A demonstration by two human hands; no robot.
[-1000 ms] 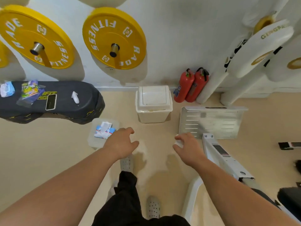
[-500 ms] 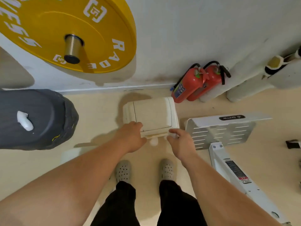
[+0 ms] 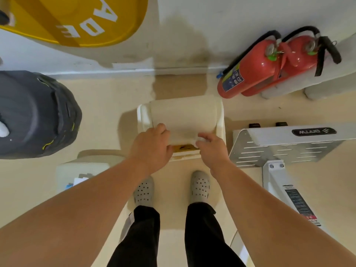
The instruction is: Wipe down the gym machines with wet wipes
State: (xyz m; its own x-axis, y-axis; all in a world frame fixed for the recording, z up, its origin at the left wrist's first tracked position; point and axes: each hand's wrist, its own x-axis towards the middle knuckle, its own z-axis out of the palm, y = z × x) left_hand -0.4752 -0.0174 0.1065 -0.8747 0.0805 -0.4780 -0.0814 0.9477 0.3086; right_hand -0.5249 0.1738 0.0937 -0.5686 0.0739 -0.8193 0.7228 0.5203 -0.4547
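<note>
A crumpled white wipe (image 3: 201,140) is pinched in the right hand (image 3: 212,151) at the mouth of a cream swing-lid bin (image 3: 183,114). The left hand (image 3: 152,146) presses its fingers on the tilted lid. The bin stands on a beige floor (image 3: 107,97) against a stained white wall (image 3: 192,35), with 2 red fire extinguishers (image 3: 269,68) to its right.

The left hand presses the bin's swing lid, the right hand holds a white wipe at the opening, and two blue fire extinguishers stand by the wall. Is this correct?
Not quite: the head view shows the fire extinguishers are red, not blue. The left hand on the lid and the wipe in the right hand are as you say.
</note>
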